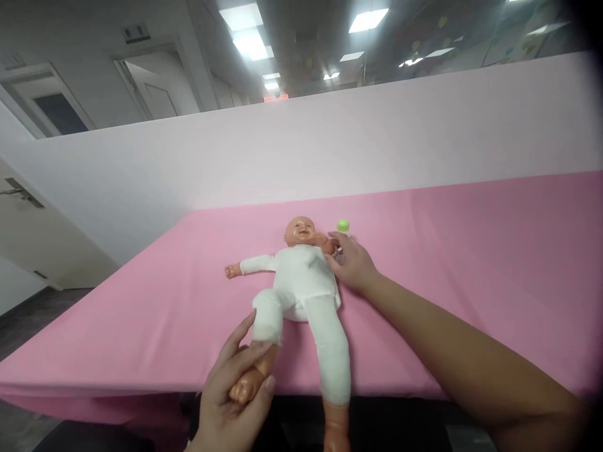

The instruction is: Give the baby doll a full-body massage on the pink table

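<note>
A baby doll [304, 273] with a white cloth body lies on its back, its head away from me. My left hand [228, 383] is wrapped round the lower part of the doll's leg on the left, whose knee is bent and raised. At the doll's shoulder on the right, my right hand [353, 263] has its fingers closed round the doll's bare arm [325, 242], which is folded up by the chin. The other arm [254, 265] stretches out to the left. The second leg [332, 351] hangs over the table's front edge.
A small container with a green lid [343, 224] stands just beyond my right hand, partly hidden by it. Pink cloth [169, 301] covers the table. A white partition [306, 150] rises along its back, and a door [32, 220] is at the left.
</note>
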Tool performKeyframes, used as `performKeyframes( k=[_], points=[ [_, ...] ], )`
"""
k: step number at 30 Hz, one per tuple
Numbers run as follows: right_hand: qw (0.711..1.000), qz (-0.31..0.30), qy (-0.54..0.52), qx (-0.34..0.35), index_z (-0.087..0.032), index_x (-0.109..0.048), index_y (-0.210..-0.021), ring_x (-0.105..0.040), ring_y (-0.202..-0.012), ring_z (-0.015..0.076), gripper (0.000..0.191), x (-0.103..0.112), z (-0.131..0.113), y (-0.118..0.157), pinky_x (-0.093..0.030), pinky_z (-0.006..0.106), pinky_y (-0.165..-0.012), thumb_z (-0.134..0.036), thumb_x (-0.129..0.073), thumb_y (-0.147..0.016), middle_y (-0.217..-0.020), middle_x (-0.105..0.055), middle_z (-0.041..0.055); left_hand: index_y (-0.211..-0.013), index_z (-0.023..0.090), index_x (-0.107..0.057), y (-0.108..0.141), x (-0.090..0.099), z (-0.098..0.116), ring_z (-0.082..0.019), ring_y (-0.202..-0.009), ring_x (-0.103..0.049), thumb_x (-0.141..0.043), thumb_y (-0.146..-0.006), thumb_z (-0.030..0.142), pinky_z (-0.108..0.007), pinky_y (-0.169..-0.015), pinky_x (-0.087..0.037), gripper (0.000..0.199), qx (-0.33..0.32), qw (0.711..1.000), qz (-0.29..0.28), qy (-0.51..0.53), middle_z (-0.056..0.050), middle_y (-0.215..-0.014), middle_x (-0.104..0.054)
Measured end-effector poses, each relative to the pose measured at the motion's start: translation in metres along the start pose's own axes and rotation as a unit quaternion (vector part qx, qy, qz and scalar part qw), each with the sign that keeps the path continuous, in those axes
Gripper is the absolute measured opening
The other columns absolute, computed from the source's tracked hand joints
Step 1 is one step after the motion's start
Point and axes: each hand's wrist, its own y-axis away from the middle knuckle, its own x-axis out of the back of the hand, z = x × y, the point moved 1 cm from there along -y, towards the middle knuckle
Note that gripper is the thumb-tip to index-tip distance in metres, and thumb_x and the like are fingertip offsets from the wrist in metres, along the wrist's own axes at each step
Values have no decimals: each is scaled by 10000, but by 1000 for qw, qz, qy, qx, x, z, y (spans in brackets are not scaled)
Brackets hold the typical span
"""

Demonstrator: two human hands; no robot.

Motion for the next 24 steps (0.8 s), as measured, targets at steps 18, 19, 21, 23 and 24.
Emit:
performKeyframes(
  k=[18,19,21,23,24],
  points=[
    [979,-116,33,165,-298,-665,-1358,-604,-1227,277,357,-15,-12,3,-432,483,-1087,-321,-632,-1003,-1305,-719,44,-1283,249,-746,-85,-59,-24,-351,-1454,-484,-772,-845,319,-577,-1181,-413,444,150,978,-39,140,-147,-1563,-522],
    [981,-114,25,157,-289,-661,-1353,-613,-1210,278,359,-14,-12,3,-437,482,-1076,-326,-638,-997,-1291,-723,48,-1283,247,-746,-84,-58,-24,-348,-1457,-480,-770,-848,322,-563,-1180,-422,441,146,979,-42,135,-145,-1569,-516],
    [985,-107,8,137,-277,-670,-1318,-636,-1148,281,347,-12,-10,3,-459,478,-1034,-325,-656,-975,-1240,-738,55,-1277,237,-750,-76,-52,-21,-346,-1458,-479,-765,-853,315,-533,-1176,-439,431,127,985,-35,111,-143,-1574,-510],
    [992,-80,-10,100,-276,-686,-1270,-656,-1071,284,335,-8,-5,2,-491,468,-971,-334,-681,-940,-1173,-749,60,-1278,234,-746,-61,-44,-17,-347,-1446,-492,-756,-852,279,-518,-1172,-451,428,86,994,-7,72,-133,-1580,-504],
    [996,-56,-22,69,-275,-691,-1246,-663,-1028,283,333,-5,-1,2,-509,456,-930,-347,-693,-921,-1137,-752,61,-1281,240,-742,-50,-38,-14,-350,-1433,-506,-755,-845,252,-515,-1167,-460,437,56,997,9,50,-126,-1585,-500]
  ],
)
